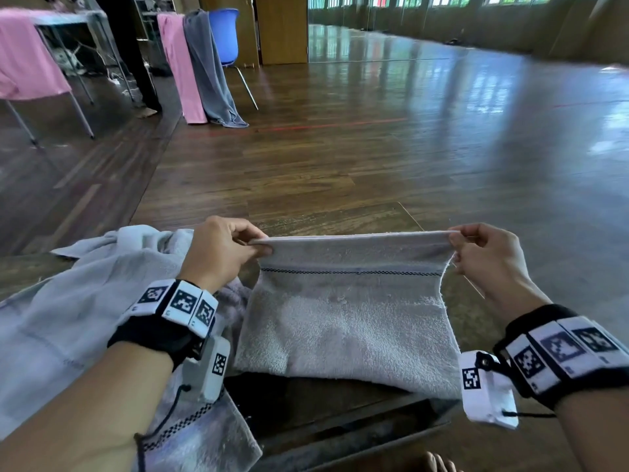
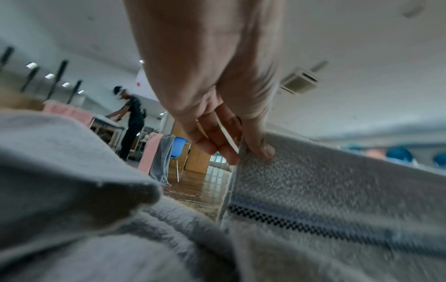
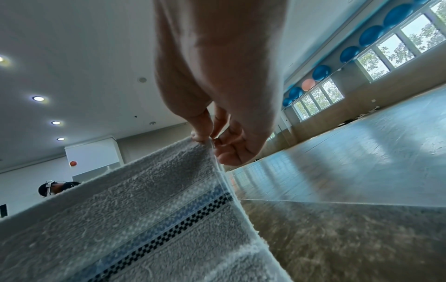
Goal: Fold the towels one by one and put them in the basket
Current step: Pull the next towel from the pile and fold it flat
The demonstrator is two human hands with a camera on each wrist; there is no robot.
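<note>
A grey towel point(image 1: 350, 318) with a black checkered stripe hangs stretched between my two hands, its lower part resting on the dark table point(image 1: 340, 417). My left hand point(image 1: 224, 248) pinches its upper left corner between thumb and fingers; the same pinch shows in the left wrist view point(image 2: 241, 150). My right hand point(image 1: 476, 250) pinches the upper right corner, as the right wrist view point(image 3: 210, 141) also shows. The towel point(image 2: 337, 190) fills the right side of the left wrist view, and the towel point(image 3: 144, 209) runs down from the fingers in the right wrist view. No basket is in view.
A heap of pale grey towels point(image 1: 85, 301) lies on the table to the left, under my left forearm. Further off stand a blue chair point(image 1: 223, 35) draped with pink and grey towels, and a table with a pink cloth point(image 1: 27, 59). Another person point(image 2: 132, 118) stands there.
</note>
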